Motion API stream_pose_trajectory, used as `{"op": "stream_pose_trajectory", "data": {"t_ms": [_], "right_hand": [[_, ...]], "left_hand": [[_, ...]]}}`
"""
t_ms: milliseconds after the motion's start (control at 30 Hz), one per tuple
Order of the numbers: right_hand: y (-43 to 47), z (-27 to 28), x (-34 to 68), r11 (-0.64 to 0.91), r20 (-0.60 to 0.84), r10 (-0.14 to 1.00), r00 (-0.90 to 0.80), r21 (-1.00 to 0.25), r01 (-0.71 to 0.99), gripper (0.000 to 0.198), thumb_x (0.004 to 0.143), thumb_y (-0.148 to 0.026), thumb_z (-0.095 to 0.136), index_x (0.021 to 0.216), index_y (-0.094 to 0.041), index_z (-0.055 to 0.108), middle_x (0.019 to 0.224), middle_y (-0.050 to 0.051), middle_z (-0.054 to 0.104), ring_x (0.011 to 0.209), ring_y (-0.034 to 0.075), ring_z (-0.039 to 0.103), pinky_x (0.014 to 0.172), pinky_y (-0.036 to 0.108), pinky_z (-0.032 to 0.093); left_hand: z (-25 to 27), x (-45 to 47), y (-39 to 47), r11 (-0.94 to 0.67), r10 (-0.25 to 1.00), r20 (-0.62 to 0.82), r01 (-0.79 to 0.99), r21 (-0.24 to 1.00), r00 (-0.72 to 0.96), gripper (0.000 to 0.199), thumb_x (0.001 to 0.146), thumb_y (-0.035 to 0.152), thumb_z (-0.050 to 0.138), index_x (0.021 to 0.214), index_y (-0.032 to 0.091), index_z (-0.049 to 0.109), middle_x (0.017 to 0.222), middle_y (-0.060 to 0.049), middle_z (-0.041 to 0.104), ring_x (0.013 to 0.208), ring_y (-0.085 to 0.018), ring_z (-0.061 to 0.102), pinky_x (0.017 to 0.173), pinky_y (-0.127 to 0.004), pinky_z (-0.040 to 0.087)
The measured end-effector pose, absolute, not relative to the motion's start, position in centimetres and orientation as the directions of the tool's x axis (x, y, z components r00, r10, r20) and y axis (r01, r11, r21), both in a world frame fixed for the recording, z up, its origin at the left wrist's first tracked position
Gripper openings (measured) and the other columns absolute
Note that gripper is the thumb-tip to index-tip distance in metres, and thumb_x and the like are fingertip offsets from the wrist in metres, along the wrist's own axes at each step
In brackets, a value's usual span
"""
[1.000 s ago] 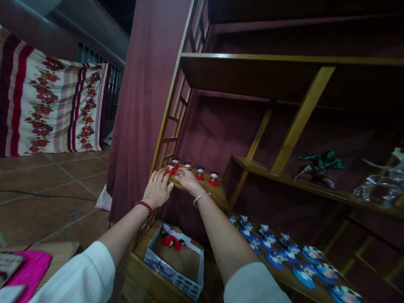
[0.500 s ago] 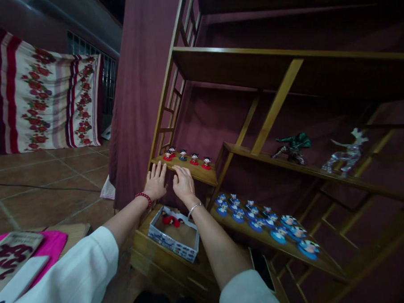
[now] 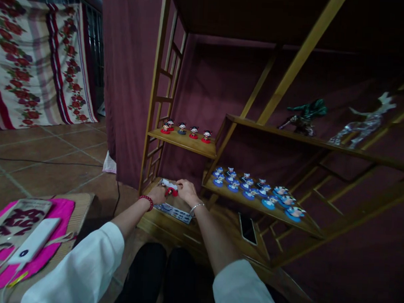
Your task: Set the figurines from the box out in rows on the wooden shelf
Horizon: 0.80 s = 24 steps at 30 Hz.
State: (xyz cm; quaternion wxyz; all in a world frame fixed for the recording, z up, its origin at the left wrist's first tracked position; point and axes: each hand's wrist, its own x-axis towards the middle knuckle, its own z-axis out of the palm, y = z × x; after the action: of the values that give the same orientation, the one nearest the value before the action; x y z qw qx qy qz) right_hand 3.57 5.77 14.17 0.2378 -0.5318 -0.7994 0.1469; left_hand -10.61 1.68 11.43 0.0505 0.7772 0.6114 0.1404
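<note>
Both my hands are down at a small open cardboard box (image 3: 174,213) with a blue-and-white patterned side. My left hand (image 3: 157,195), with a red bead bracelet, reaches over its left part, fingers bunched close to a red figurine (image 3: 171,192) inside. From the right, my right hand (image 3: 187,192), with a silver bangle, reaches in with curled fingers near the far rim. What the fingertips hold, if anything, is hidden. Above the box, several small figurines (image 3: 194,133) with red or dark bases stand upright on a short wooden shelf (image 3: 185,143).
Several blue-based figurines (image 3: 250,194) stand in rows on the lower right shelf. A green statuette (image 3: 307,116) and a clear deer ornament (image 3: 366,120) are higher up. A phone (image 3: 248,228) lies right of the box. A white power bank (image 3: 35,240) rests on pink cloth at left.
My hands have moved from the front edge of the short shelf down into the box, their flat fingers now curled. The view has tilted downward. The shelf figurines stay in place.
</note>
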Motion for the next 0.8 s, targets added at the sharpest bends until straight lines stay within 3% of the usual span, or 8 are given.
{"op": "stream_pose_trajectory", "data": {"t_ms": [167,400,567,800], "right_hand": [[6.8,10.3,4.9,0.285,0.105,0.958,-0.268,-0.491,0.823,0.023,0.069,-0.016,0.051,0.086,-0.02,0.067,0.084,0.007,0.067,0.079,0.02,0.061,0.073,0.026,0.044],[9.5,5.3,5.8,0.231,0.003,0.963,-0.268,-0.517,0.824,0.02,0.066,-0.013,0.053,0.079,-0.016,0.068,0.081,0.004,0.068,0.079,0.017,0.061,0.072,0.023,0.044],[11.5,1.9,5.7,0.208,-0.052,0.959,-0.278,-0.536,0.818,0.019,0.067,-0.014,0.053,0.078,-0.017,0.067,0.084,0.003,0.068,0.08,0.016,0.06,0.072,0.022,0.044],[14.0,-1.5,4.5,0.188,-0.111,0.947,-0.303,-0.571,0.799,0.023,0.071,-0.011,0.047,0.086,-0.016,0.064,0.09,0.005,0.067,0.082,0.014,0.06,0.075,0.021,0.045]], "left_hand": [[8.6,-9.4,2.2,-0.229,0.973,0.04,0.935,0.271,0.226,0.019,0.071,0.015,0.046,0.08,0.014,0.063,0.089,-0.013,0.066,0.093,-0.023,0.058,0.091,-0.034,0.036],[5.6,-8.5,3.9,-0.239,0.967,-0.016,0.921,0.308,0.256,0.022,0.073,0.012,0.044,0.082,0.013,0.064,0.089,-0.013,0.067,0.094,-0.021,0.058,0.099,-0.033,0.026],[3.7,-8.4,5.0,-0.216,0.973,0.004,0.914,0.342,0.229,0.025,0.076,0.014,0.04,0.082,0.011,0.065,0.09,-0.016,0.066,0.096,-0.023,0.057,0.1,-0.034,0.02],[1.9,-7.3,5.8,-0.151,0.989,0.066,0.914,0.376,0.136,0.031,0.082,0.02,0.035,0.091,0.011,0.063,0.105,-0.018,0.059,0.109,-0.024,0.047,0.096,-0.035,0.025]]}}
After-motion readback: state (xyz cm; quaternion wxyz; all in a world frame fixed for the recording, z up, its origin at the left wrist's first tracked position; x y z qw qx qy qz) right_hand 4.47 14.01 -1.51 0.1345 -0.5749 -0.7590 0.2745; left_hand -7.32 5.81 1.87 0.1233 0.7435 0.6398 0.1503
